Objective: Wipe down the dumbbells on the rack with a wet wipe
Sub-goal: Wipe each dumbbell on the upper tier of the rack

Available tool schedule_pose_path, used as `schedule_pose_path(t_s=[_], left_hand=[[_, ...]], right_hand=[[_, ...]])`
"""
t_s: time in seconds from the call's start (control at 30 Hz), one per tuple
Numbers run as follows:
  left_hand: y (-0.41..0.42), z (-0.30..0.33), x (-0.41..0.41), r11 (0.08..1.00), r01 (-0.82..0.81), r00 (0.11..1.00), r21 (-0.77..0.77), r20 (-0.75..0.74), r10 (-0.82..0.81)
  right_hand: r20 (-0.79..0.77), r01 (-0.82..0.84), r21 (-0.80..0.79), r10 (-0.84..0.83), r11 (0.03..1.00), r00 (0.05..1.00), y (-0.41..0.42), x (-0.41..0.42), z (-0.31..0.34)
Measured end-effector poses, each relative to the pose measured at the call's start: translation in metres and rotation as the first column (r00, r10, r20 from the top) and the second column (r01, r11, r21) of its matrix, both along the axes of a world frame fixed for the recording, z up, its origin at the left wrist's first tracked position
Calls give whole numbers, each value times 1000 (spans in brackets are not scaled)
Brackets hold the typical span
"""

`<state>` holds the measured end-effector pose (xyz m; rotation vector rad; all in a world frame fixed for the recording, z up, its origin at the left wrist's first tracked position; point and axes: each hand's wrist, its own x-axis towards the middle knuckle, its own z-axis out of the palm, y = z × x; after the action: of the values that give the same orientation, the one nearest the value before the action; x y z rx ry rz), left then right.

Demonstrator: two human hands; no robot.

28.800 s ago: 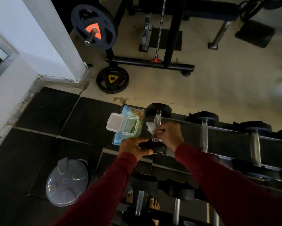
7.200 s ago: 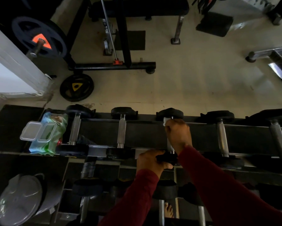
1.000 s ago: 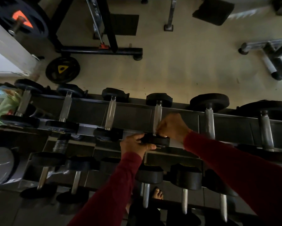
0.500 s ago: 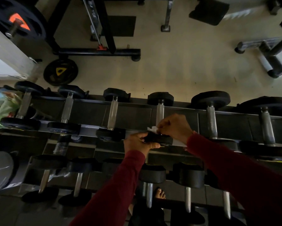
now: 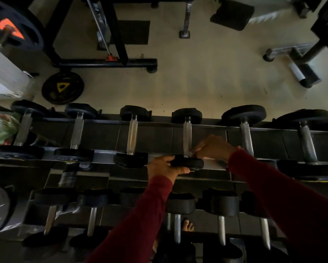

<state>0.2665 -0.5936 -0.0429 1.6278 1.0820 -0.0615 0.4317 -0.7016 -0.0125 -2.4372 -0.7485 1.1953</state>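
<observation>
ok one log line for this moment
left hand grips dumbbell near head | right hand presses wipe at handle base | top rack

Gym — dumbbell rack (image 5: 206, 130), weight plates (image 5: 62, 88), bench frames (image 5: 106, 61)

Bare rack (image 5: 155, 137) shows between the top-row handles, room enough for a hand. Both hands crowd the near head of the fourth dumbbell (image 5: 187, 135). The lower row's heads (image 5: 221, 205) sit tightly packed.
</observation>
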Motion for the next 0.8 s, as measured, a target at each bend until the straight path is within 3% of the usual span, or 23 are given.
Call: schedule_pose_path(t_s=[0.3,0.5,0.8], left_hand=[[6,-1,1,1000,28,1000,-8,5,-28],[9,-7,-1,998,57,998,-11,14,-56],[5,-17,-1,999,-9,998,-31,68,11]], right_hand=[[218,-5,-187,46,982,975,19,-9,-30],[163,186,-84,-170,979,972,13,-8,-26],[223,146,37,-150,989,963,18,-22,-8]])
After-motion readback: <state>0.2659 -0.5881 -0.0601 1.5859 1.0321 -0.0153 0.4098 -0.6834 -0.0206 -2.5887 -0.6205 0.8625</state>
